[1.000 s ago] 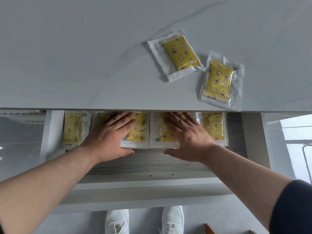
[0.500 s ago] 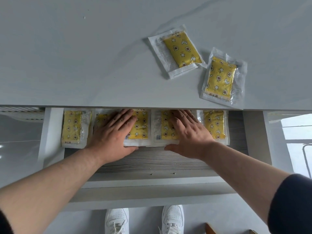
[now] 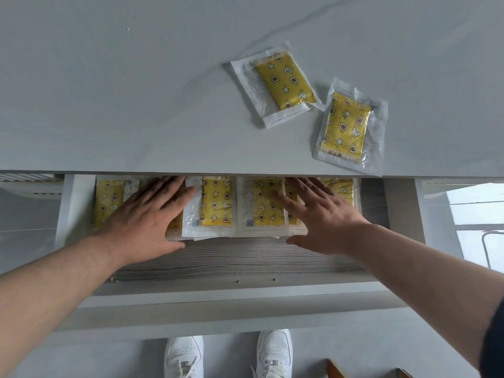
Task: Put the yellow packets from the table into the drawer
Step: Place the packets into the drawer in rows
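Packets point(image 3: 283, 80) are yellow with stars and flowers, sealed in clear plastic. Two lie on the table point(image 3: 109, 105); a row lines the drawer point(image 3: 231, 257) under the flat left hand point(image 3: 144, 216) and right hand point(image 3: 324, 216), gripping nothing.

Both forearms are bare from the left hand point(image 3: 144, 214) and the right hand point(image 3: 324, 216) back toward the elbows. A dark navy sleeve point(image 3: 494, 347) covers the right upper arm at the lower right edge of the view. On the feet are white low-top shoes, the left shoe point(image 3: 184, 356) and the right shoe point(image 3: 274, 351), both with white laces and smooth rounded toes
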### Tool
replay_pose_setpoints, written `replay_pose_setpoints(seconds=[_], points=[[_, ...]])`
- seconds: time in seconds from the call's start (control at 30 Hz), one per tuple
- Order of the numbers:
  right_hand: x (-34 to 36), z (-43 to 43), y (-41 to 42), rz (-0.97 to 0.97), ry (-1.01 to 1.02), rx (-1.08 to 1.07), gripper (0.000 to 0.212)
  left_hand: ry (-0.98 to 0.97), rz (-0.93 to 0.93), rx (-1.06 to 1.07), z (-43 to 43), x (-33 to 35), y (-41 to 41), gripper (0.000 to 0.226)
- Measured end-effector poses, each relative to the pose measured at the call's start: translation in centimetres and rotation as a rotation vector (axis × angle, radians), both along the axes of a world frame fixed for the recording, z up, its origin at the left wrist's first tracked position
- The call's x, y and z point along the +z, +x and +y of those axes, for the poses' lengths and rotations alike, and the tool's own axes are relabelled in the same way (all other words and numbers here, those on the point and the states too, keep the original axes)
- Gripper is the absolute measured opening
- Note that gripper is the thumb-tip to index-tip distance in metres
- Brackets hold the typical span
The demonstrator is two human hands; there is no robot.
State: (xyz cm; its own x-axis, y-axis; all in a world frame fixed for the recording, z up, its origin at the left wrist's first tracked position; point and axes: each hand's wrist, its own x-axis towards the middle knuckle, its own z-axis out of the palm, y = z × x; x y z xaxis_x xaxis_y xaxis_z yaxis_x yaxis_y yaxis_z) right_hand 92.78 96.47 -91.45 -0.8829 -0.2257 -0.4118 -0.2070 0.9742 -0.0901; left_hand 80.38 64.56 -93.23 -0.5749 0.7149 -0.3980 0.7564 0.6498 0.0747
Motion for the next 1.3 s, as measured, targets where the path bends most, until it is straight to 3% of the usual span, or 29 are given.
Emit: replay_pose_setpoints(seconds=[0.2, 0.47, 0.63, 0.8, 1.03, 1.3], points=[[0.1, -0.4, -0.3, -0.03, 0.021, -0.005, 0.088, -0.01, -0.028, 0.014, 0.2, 0.0, -0.4, 0.117], [0.4, -2.7, -1.0, -0.09, 0.022, -0.088, 0.096, 0.037, 0.029, 0.003, 1.0, 0.7, 0.4, 0.12], [-0.3, -3.7, -1.8, 0.05, -0.122, -0.139, 0.069, 0.232, -0.003, -0.037, 3.4, 0.9, 0.5, 0.074], [-1.5, -3.4, -1.9, 0.163, -0.167, -0.175, 0.057, 0.296, -0.027, -0.014, 4.2, -0.1, -0.2, 0.055], [-2.1, -3.2, -1.8, 0.176, -0.147, -0.193, 0.06, 0.367, -0.031, 0.048, 4.5, -0.6, 0.1, 0.06], [-1.8, -3.4, -2.1, 0.149, -0.088, -0.179, 0.06, 0.307, -0.003, 0.018, 4.4, -1.2, -0.1, 0.051]])
